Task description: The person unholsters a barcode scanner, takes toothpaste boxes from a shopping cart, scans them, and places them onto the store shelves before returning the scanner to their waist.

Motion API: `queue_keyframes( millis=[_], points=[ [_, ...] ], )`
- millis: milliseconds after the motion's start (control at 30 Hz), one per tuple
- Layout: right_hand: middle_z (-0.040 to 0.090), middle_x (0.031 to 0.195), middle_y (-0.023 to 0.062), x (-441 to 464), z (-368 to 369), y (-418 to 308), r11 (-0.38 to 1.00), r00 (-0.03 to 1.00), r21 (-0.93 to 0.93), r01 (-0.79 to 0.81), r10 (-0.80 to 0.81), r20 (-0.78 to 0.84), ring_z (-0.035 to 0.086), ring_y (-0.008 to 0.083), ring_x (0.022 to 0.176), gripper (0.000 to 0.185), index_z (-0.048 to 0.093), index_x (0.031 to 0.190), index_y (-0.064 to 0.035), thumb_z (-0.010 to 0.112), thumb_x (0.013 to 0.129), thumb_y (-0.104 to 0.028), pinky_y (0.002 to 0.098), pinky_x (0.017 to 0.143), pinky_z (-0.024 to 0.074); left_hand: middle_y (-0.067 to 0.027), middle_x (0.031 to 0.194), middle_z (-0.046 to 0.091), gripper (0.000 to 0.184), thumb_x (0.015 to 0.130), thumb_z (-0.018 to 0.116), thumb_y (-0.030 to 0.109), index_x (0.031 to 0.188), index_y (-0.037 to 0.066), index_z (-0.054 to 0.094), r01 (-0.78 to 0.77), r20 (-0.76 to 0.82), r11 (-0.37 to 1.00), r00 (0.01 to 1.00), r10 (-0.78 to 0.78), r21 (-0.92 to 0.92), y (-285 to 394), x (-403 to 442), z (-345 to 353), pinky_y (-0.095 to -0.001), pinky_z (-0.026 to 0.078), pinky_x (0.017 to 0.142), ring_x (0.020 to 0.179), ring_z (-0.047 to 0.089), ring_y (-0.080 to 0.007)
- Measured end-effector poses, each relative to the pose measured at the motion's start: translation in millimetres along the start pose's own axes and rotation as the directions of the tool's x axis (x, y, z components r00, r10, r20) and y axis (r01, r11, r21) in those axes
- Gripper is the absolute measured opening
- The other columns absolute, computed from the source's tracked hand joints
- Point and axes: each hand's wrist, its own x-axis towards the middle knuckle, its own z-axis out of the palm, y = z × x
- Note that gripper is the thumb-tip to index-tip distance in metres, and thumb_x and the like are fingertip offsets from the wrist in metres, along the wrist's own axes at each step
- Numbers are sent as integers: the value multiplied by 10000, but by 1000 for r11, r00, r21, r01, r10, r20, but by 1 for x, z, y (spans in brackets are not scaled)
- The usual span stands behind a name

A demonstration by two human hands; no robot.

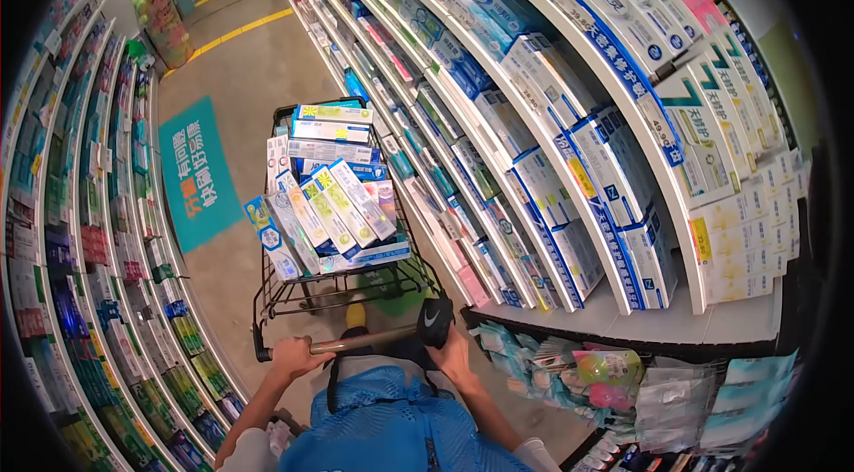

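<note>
A black wire shopping cart (325, 287) stands in the aisle in front of me, its basket piled with toothpaste boxes (334, 205), mostly white, blue and yellow-green. My left hand (298, 356) is wrapped round the left part of the cart's handle bar (360, 341). At the bar's right end, my right hand (449, 355) is closed at a black pouch (435, 321) with a white swoosh; the pouch hides part of the fingers and the bar end.
Curved shelves (623, 72) of boxed toothpaste rise close on the right. More shelves (116, 232) line the left. A teal floor sticker (200, 171) lies left of the cart. Packaged goods (614, 383) hang at the lower right. Yellow lines (240, 30) cross the floor ahead.
</note>
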Motion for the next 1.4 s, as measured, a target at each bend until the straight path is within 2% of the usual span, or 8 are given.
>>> queue_keyframes(
  millis=[267,467,667,833,900,1033,1233,1400],
  points=[
    [591,983,243,-3,6,-6,991,997,111,-73,70,29,566,414,942,517,480,1112,9,689,673,-169,430,781,473,-122,552,597,636,659,590,682,647,47,624,8,-16,1000,1000,-8,-13,8,-13,11,-400,497,527,553,622,-295],
    [583,931,246,2,1,7,997,998,52,-61,61,12,562,421,910,541,468,1104,6,691,632,-139,454,781,464,-136,566,593,610,652,614,655,663,45,620,37,5,999,999,-37,-18,17,-18,26,-423,478,511,552,612,-307],
    [572,949,250,16,3,17,999,982,28,-25,19,186,561,433,885,650,402,1179,-1,698,617,-139,464,744,469,-153,573,592,584,645,653,613,654,33,590,92,-32,996,995,-92,-12,19,-23,35,-426,486,528,552,607,-330],
    [558,979,245,26,5,8,992,983,108,62,-79,165,565,427,882,676,387,1203,11,711,636,-166,457,746,474,-169,595,596,566,648,660,596,650,36,573,116,-112,992,988,-110,45,13,-24,37,-435,484,531,565,602,-353],
    [552,1000,236,30,8,8,983,975,115,144,-160,154,568,423,878,624,402,1168,4,708,654,-174,463,743,471,-175,616,601,574,652,653,602,654,34,566,142,-131,987,983,-132,72,11,-25,34,-441,480,533,579,601,-364],
    [539,1030,220,40,8,-2,974,935,217,58,-130,330,567,414,877,494,407,1090,-12,681,718,-187,476,753,459,-189,635,603,608,664,623,628,689,22,584,140,-168,984,978,-121,110,-1,-25,32,-446,479,541,598,602,-372],
    [544,1043,228,46,24,-15,962,915,109,252,-273,296,551,442,895,476,405,1102,1,668,749,-181,492,760,462,-220,682,614,705,689,546,688,791,-5,622,179,-90,963,982,-164,201,-22,-29,25,-450,493,574,656,618,-379],
    [570,974,229,46,39,-28,962,934,109,251,-270,233,567,433,848,474,430,1078,4,683,717,-169,488,728,465,-216,683,621,738,682,532,710,829,-7,620,215,-90,958,975,-202,188,-29,-31,12,-443,500,572,663,626,-373]
  ],
)
